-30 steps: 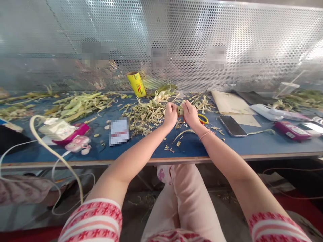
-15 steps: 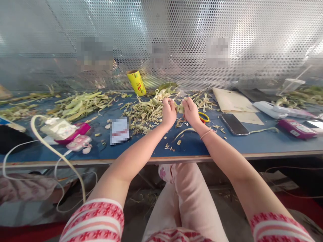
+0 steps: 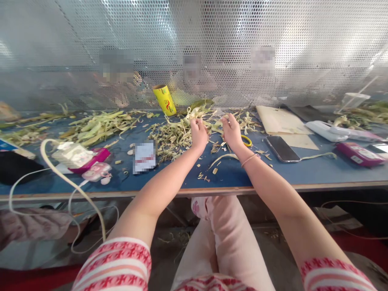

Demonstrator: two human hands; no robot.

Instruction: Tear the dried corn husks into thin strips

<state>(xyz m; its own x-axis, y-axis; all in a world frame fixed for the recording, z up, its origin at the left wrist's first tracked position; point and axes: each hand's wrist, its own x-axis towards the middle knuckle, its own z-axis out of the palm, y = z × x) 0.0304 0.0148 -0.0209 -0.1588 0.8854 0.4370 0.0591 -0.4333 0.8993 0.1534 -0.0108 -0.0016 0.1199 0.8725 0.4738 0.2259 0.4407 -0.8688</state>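
A shiny metal wall full of small holes stands behind a long blue tabletop. In the middle of the tabletop lies a messy pile of dry leaf bits, pale green and tan. The left hand is at the right side of this pile, with its fingers bent in. The right hand is just beside it, with its fingers bent too, and there is a small gap between the two. A pale green strip shows in that gap. I cannot tell if the fingertips of each hand are pinched on a bit of it, because that part is too small to see well. A yellow tube leans behind the pile. A yellow loop handle peeks out just right of the right hand. Next to that, a black phone lies flat, with tan paper behind it. Far to the right sits a dark pink box. On the left are a heap of long green leaves and, nearer, a bent cream cable.
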